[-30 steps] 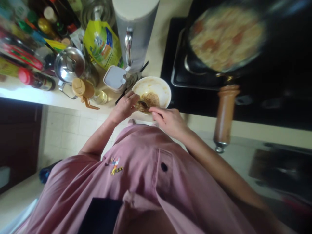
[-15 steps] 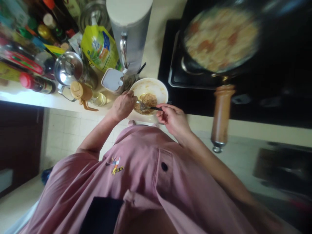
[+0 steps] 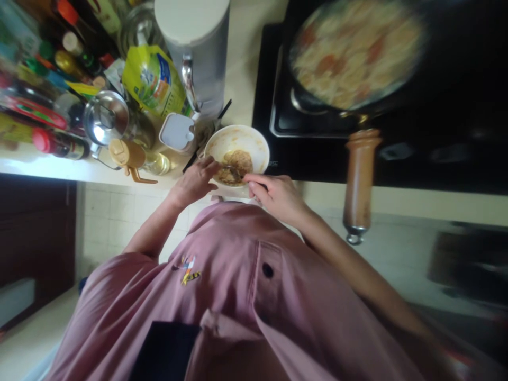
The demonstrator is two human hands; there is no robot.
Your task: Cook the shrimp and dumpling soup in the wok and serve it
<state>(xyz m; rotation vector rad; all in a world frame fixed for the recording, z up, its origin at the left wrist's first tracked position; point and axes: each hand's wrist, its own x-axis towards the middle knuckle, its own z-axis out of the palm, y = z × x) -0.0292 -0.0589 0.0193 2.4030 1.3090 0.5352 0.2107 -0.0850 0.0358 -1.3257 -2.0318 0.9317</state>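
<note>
A white bowl (image 3: 257, 147) stands at the counter's front edge with a lump of yellowish-brown minced food (image 3: 238, 160) in it. At its left side, my left hand (image 3: 196, 180) has its fingers over the rim and its thumb apart at the near side, gripping the bowl. My right hand (image 3: 275, 194) is closed around the handle of a metal spoon (image 3: 234, 171), whose head is down in the food. The fingers cover most of the spoon's handle.
Right of the bowl, a pan (image 3: 353, 103) of cooked food sits on the black stove (image 3: 309, 159), its wooden handle (image 3: 361, 180) jutting over the front edge. A white-lidded pitcher (image 3: 206, 69), lidded container (image 3: 177, 132), yellow pouch (image 3: 153, 79), oil bottle (image 3: 159, 163) and several bottles crowd the left.
The spoon has tipped more steeply into the food and my right hand has moved left over the bowl's near rim. My left thumb has spread away from its fingers.
</note>
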